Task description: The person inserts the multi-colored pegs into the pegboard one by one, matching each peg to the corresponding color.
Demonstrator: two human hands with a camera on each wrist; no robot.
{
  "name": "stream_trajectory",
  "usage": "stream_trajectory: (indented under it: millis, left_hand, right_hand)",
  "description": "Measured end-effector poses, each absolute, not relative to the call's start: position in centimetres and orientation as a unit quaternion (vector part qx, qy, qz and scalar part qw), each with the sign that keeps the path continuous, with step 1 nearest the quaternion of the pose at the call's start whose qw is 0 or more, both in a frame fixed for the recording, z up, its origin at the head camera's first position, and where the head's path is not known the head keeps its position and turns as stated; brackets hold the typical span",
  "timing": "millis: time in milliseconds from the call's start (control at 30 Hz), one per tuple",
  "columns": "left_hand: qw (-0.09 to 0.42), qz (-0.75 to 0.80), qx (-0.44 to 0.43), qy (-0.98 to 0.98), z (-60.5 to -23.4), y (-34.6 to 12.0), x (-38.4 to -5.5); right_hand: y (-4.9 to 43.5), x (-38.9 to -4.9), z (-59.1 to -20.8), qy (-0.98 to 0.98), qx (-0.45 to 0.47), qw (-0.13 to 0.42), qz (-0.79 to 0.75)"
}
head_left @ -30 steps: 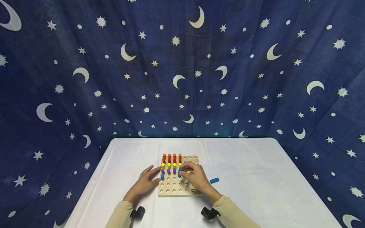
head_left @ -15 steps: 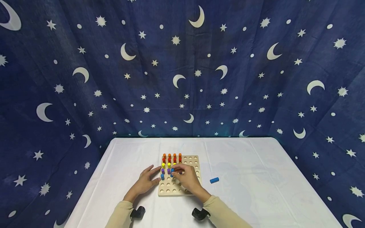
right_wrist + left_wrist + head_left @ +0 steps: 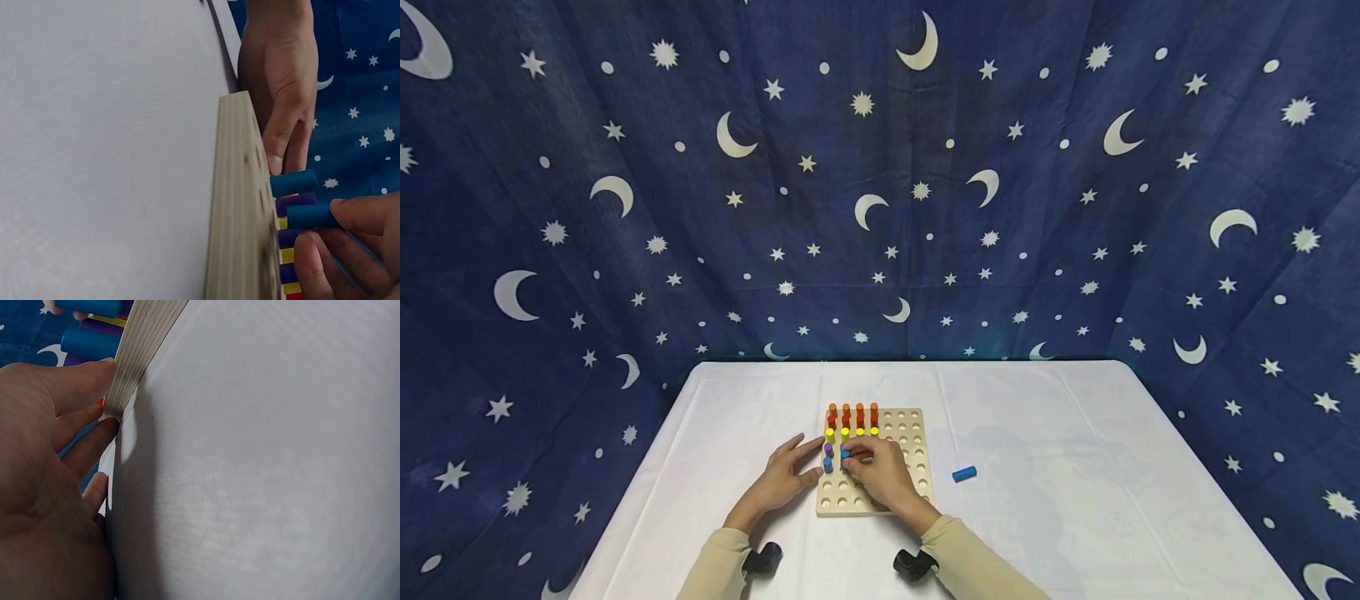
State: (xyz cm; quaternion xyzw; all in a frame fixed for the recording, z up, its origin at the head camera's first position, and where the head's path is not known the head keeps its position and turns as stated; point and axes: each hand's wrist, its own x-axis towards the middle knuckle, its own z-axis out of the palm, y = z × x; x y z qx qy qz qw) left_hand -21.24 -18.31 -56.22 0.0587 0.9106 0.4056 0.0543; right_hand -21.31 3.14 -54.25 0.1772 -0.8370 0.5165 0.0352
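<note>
A light wooden pegboard with rows of round holes lies on the table. In my right hand, a blue peg is pinched between thumb and fingers. That peg stands upright close over the board, beside a blue peg that is set in the leftmost hole of the same row. My left hand rests at the board's left edge, fingers extended and thumb touching the side. Behind the held peg are purple pegs, partly hidden by my right hand, then yellow pegs.
Farther back on the board stand red pegs and orange pegs. A loose blue peg lies on the white tablecloth right of the board. A dark blue curtain with moons and stars hangs behind the table.
My right hand has moved left across the board with the blue peg, toward the blue peg standing at the left. My left hand has stayed in place.
</note>
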Motion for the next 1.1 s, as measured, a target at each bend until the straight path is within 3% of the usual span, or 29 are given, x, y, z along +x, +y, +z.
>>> stream_trajectory:
  millis: [433,600,1100]
  left_hand:
    - [0.059,0.408,0.059,0.909,-56.6,-18.4,-21.4]
    - [0.06,0.407,0.058,0.91,-56.7,-18.4,-21.5]
    - [0.06,0.398,0.047,0.914,-56.8,-18.1,-21.6]
  right_hand:
    - [2.5,-21.5,-55.0,-0.868,0.198,0.07,0.45]
    - [2.7,-21.5,-54.8,-0.866,0.204,0.059,0.453]
    - [5.4,-20.9,-51.8,-0.84,0.199,0.066,0.5]
